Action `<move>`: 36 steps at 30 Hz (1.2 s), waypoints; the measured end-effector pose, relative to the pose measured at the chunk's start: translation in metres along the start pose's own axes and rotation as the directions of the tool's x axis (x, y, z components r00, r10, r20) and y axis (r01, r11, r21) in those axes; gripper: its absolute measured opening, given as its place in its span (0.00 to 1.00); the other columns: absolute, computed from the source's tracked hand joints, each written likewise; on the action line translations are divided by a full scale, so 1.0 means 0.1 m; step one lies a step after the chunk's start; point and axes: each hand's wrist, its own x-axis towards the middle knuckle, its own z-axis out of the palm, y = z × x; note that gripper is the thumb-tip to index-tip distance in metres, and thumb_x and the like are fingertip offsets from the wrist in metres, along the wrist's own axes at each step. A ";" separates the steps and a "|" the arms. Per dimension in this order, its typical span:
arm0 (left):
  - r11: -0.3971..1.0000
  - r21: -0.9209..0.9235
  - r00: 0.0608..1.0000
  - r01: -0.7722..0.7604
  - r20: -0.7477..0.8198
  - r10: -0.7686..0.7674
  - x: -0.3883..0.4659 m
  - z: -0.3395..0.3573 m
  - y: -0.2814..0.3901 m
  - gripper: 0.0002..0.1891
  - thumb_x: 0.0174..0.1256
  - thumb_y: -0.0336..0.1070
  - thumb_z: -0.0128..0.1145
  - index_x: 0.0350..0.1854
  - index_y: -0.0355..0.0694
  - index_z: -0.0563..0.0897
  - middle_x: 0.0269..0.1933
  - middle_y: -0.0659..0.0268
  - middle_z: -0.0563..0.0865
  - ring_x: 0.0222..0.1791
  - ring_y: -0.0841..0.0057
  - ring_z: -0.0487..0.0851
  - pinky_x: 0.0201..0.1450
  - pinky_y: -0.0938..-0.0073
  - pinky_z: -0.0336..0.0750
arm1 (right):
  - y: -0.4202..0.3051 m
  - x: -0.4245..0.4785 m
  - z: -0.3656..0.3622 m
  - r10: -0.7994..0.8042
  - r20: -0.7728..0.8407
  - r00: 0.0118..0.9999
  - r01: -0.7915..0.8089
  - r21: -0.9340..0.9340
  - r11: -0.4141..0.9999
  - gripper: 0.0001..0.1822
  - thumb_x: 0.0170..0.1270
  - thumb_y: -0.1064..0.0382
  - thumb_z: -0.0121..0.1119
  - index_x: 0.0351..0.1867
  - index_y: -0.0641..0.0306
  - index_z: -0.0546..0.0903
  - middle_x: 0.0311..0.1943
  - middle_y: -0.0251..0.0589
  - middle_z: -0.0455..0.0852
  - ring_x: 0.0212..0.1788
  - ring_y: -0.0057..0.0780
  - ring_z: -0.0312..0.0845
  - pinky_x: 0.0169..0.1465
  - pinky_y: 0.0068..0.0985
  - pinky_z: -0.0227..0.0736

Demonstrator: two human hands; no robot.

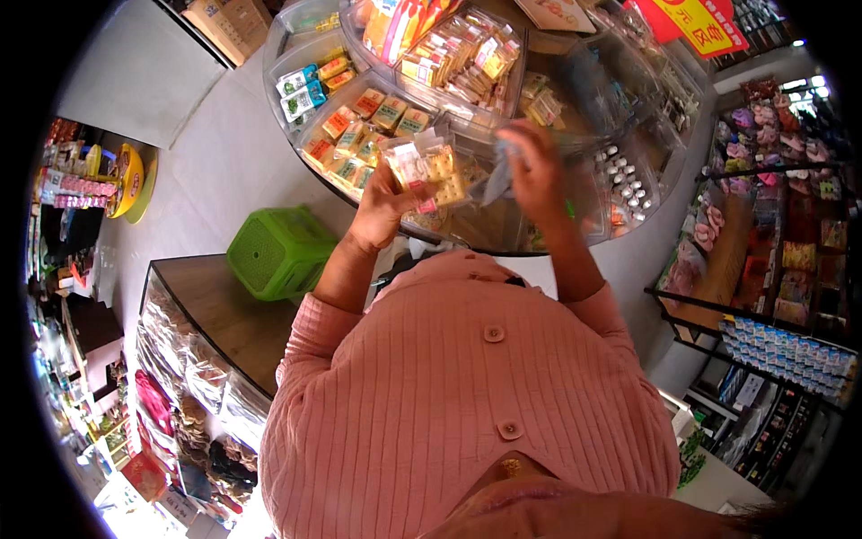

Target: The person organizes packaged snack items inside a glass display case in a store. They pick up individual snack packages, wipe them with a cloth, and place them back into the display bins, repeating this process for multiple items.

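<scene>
My left hand (385, 209) grips clear-wrapped packs of square crackers (441, 176) over the front of a round, tiered display with clear plastic bins. In my right hand (539, 168), blurred, is a grey-blue cloth (499, 176), held just right of the crackers. Behind my left hand, a bin holds rows of small wrapped packets (350, 138) with orange and green labels. Farther back, a raised bin is filled with packaged snacks (465, 57). Small white-capped items (619, 175) lie in a bin to the right of my right hand.
A green plastic stool (279, 252) stands at the left by a wood-topped counter (222, 303). Black metal shelves (747, 310) with slippers and packaged goods line the right side. A red and yellow sign (700, 27) with writing is at the top right. A cardboard box (225, 27) sits at the top left.
</scene>
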 end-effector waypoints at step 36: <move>0.664 0.683 0.951 -0.304 0.175 0.256 1.30 -0.25 -0.54 0.27 0.59 0.36 0.62 0.60 0.36 0.67 0.56 0.60 0.73 0.55 0.70 0.72 0.52 0.72 0.71 | 0.80 0.41 0.32 0.756 0.104 0.646 -0.761 0.009 0.649 0.29 0.51 0.45 0.67 0.45 0.68 0.80 0.39 0.49 0.84 0.39 0.37 0.81 0.40 0.34 0.74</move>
